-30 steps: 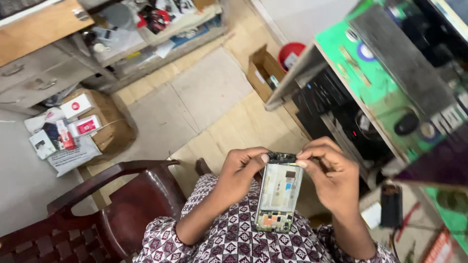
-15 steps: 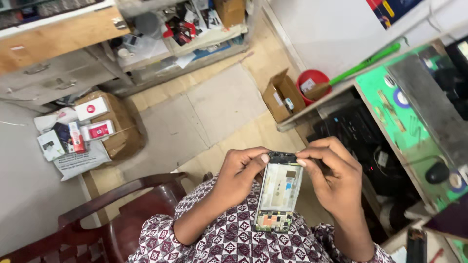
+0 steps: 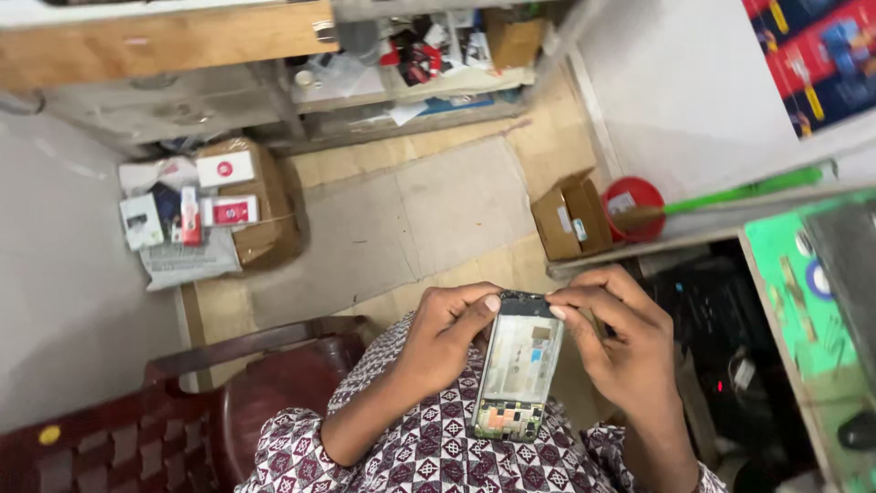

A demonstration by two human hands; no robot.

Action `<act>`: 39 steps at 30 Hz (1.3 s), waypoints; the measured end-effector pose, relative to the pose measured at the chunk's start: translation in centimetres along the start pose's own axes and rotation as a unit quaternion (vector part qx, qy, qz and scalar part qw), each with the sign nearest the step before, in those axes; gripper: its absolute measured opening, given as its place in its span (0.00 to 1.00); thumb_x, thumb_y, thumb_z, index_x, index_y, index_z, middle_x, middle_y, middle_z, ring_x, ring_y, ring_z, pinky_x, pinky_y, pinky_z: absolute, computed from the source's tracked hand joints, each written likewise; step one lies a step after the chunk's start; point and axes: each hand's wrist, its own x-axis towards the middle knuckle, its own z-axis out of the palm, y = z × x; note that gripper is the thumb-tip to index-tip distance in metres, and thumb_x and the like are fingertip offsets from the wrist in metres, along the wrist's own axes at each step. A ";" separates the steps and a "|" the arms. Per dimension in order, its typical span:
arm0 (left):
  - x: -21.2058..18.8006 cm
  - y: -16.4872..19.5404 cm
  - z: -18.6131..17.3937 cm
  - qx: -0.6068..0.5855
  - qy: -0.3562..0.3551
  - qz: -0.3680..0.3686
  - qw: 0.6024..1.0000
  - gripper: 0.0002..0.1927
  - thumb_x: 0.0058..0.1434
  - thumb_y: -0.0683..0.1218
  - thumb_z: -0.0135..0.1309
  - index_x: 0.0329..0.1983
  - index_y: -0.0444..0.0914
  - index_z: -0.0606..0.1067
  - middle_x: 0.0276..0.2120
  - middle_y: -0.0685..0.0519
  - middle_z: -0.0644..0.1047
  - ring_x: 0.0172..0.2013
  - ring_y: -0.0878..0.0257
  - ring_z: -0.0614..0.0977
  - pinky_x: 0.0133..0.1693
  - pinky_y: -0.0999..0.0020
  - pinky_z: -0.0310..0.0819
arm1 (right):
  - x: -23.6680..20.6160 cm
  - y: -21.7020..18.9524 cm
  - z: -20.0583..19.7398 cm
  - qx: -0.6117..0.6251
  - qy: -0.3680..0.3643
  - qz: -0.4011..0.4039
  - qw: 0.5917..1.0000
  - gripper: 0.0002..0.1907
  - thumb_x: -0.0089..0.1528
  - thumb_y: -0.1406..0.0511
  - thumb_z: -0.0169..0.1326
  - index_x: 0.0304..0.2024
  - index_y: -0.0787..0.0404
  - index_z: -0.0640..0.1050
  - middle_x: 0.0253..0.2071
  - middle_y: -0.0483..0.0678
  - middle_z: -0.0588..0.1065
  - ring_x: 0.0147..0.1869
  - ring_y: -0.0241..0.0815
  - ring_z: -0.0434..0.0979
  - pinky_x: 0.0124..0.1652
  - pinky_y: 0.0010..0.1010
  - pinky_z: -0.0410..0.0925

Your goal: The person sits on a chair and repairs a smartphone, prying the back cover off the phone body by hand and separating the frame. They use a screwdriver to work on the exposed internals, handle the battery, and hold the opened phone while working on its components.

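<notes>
An opened mobile phone [image 3: 517, 374] with its back cover off, showing a pale inner plate and a circuit board at the lower end, is held upright over my lap. My left hand [image 3: 444, 336] grips its left edge, thumb pressed on the top corner. My right hand [image 3: 619, 338] holds the right edge, with thumb and forefinger pinching at the top end. I sit with patterned maroon-and-white clothing [image 3: 429, 447] beneath the phone.
A dark red chair [image 3: 210, 402] stands at lower left. On the floor lie a cardboard box [image 3: 570, 217], a red bucket [image 3: 632, 205] with a green-handled broom, and a carton [image 3: 246, 201] with small boxes. A green-topped workbench [image 3: 803, 301] is at right, shelves at the back.
The view has swung left and down, so the workbench slid toward the right edge. Both hands keep the same hold on the phone, fingers still at its top end.
</notes>
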 end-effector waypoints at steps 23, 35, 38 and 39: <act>5.0 1.4 -0.7 0.014 0.052 0.036 0.998 0.16 0.70 0.47 0.51 0.48 0.29 0.80 0.30 0.59 0.80 0.31 0.75 0.73 0.32 0.77 0.69 | 6.4 3.8 0.2 0.009 -0.023 -0.126 0.992 0.15 0.51 0.69 0.71 0.39 0.64 0.81 0.40 0.48 0.77 0.41 0.40 0.80 0.40 0.29 0.73; 6.7 1.1 4.2 0.001 0.022 0.038 0.999 0.17 0.71 0.49 0.51 0.46 0.29 0.81 0.30 0.58 0.80 0.30 0.75 0.75 0.33 0.76 0.71 | 5.7 6.5 -5.3 -0.002 -0.022 -0.128 0.992 0.16 0.49 0.68 0.70 0.39 0.62 0.82 0.41 0.48 0.77 0.39 0.40 0.82 0.37 0.28 0.75; 6.8 1.0 5.6 0.009 0.031 0.029 0.999 0.17 0.71 0.48 0.52 0.43 0.28 0.81 0.26 0.59 0.77 0.27 0.75 0.72 0.28 0.76 0.67 | 5.2 6.9 -6.7 0.009 -0.043 -0.136 0.990 0.15 0.50 0.68 0.70 0.39 0.62 0.81 0.40 0.48 0.77 0.38 0.38 0.83 0.37 0.27 0.75; 6.9 1.0 5.8 0.003 0.026 0.034 0.999 0.16 0.71 0.48 0.52 0.43 0.28 0.81 0.26 0.60 0.77 0.27 0.75 0.72 0.28 0.76 0.67 | 5.2 7.0 -7.0 0.004 -0.039 -0.139 0.989 0.16 0.50 0.68 0.70 0.39 0.63 0.81 0.41 0.48 0.78 0.39 0.39 0.83 0.37 0.27 0.75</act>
